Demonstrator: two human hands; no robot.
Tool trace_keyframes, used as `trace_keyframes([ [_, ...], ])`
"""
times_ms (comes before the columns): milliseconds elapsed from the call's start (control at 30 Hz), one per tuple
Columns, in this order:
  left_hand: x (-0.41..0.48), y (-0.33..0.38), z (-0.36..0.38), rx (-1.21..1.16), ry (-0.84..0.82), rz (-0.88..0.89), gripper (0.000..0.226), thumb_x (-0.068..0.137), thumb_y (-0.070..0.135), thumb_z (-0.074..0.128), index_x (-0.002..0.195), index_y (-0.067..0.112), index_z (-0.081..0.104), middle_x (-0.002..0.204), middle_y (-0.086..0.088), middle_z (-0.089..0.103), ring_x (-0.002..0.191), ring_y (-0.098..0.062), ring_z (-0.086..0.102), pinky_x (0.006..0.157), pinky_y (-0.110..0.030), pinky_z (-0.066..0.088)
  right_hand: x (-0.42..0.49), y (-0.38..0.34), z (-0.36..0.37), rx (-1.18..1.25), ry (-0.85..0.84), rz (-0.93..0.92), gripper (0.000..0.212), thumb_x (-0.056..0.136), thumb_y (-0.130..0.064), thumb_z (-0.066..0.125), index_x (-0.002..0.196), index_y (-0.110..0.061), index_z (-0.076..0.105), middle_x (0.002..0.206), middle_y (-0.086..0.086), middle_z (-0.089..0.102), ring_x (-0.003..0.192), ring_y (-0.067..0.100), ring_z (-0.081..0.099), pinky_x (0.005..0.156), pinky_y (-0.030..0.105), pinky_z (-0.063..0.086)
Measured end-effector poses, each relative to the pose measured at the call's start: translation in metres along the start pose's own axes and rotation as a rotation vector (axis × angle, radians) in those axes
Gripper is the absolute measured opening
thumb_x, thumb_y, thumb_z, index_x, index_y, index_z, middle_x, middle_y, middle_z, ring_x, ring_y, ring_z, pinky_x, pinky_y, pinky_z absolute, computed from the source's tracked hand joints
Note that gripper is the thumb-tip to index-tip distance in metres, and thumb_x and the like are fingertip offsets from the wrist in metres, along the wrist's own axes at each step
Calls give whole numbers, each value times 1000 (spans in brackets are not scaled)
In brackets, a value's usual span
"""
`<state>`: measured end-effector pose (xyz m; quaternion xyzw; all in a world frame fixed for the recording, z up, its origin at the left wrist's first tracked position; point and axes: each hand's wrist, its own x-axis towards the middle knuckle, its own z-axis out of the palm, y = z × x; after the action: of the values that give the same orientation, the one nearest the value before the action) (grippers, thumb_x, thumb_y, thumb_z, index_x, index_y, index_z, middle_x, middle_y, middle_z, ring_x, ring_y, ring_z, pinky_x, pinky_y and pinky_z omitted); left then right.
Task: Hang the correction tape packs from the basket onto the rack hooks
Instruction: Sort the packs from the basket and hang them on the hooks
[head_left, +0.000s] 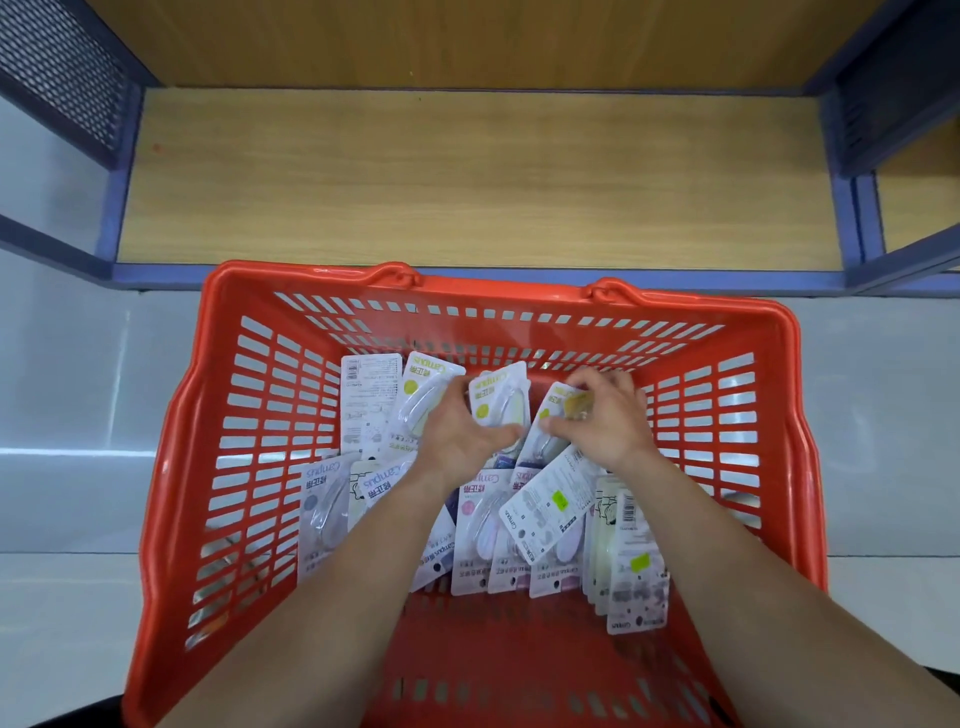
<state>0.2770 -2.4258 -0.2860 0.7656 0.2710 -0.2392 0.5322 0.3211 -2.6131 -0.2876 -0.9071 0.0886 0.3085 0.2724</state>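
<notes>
pale floor tiles (78, 389) hold the orange basket (223, 415) of packs (483, 525), near a wooden shelf (467, 176). your left hand (460, 431) curls its fingers round a green-dot pack (496, 397); your right hand (608, 421) pinches a yellow pack (563, 402) at the far end, probably gathering several to hang.

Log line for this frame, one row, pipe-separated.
phase: picking | left hand: grips green-dot pack | right hand: pinches yellow pack | both inside red basket | hooks: not in view
</notes>
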Motion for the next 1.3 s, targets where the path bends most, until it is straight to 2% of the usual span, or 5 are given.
trace_keyframes([
  [267, -24, 16, -26, -60, 82, 79, 62, 76, 14, 89, 120, 30, 48, 101, 13, 65, 91, -8, 65, 78, -24, 50, -35, -11, -5, 31, 227, -237, 26, 76, -44, 86, 91, -36, 67, 117, -17, 55, 117, 21, 40, 91, 25, 25],
  [467, -68, 46, -72, -76, 178, 147, 61, 76, 15, 90, 121, 26, 51, 110, 5, 68, 103, -19, 67, 94, -38, 55, -80, -49, -34, 324, 41, -356, 21, 88, -25, 78, 76, -26, 61, 76, -11, 68, 78, 13, 65, 79, 40, 49],
  [700, -164, 108, -137, -161, 123, 200, 38, 80, 5, 85, 109, 19, 65, 94, 9, 75, 76, 1, 70, 63, -10, 53, -160, -94, -114, 498, -55, -456, 21, 94, -1, 69, 84, -17, 59, 74, -6, 69, 66, 5, 61, 65, 29, 44],
  [1033, -293, 170, -162, -269, -106, 309, 27, 83, 1, 80, 106, 14, 75, 104, -10, 79, 97, -32, 76, 90, -46, 60, -276, -137, -196, 810, -69, -389, 15, 97, -6, 62, 85, -15, 59, 75, 6, 68, 60, 17, 62, 59, 31, 42],
  [1300, -298, 177, -168, -273, 148, 385, 79, 47, 36, 95, 118, 28, 61, 106, 5, 78, 98, -21, 76, 93, -55, 58, -289, -136, -189, 953, 147, -395, 12, 99, -9, 61, 98, -20, 65, 88, -2, 74, 76, 13, 70, 72, 29, 51],
])
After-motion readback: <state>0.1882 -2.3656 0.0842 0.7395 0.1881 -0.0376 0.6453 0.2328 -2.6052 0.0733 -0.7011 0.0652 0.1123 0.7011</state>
